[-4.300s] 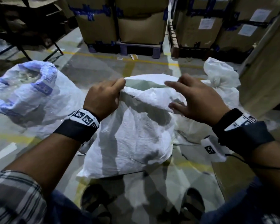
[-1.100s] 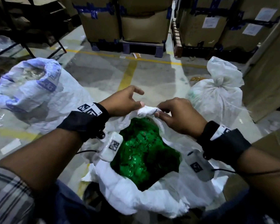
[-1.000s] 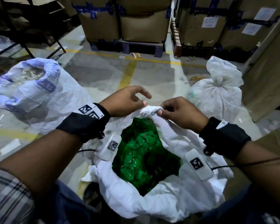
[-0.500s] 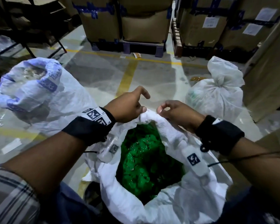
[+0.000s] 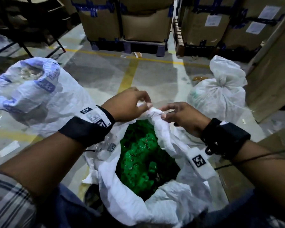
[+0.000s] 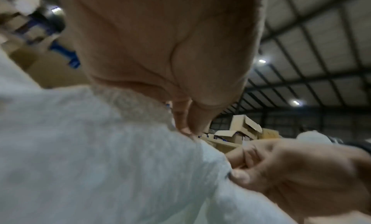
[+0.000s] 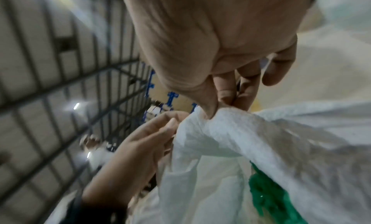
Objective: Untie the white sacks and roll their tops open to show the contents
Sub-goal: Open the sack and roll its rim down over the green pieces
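A white sack [image 5: 163,209] stands open right below me, its rolled rim ringing a heap of green shiny pieces [image 5: 143,163]. Both hands meet at the far side of the rim. My left hand [image 5: 130,104] pinches the bunched white fabric between thumb and fingertips [image 6: 188,129]. My right hand [image 5: 181,116] pinches the same fold just to the right, thumb on top [image 7: 210,113]. The green contents [image 7: 269,200] show under the fabric in the right wrist view. A second sack [image 5: 31,94] at the left is open. A third sack [image 5: 219,92] at the right is tied.
Cardboard boxes with blue tape [image 5: 123,18] sit on pallets along the far side. A tall brown panel [image 5: 273,76] stands at the right. Dark metal frame legs [image 5: 23,45] stand at the far left. Yellow lines [image 5: 127,74] cross the concrete floor.
The sack has gone from upright and closed-sided to open, showing green contents. Over the last second both hands rose slightly and kept working the far rim fold together.
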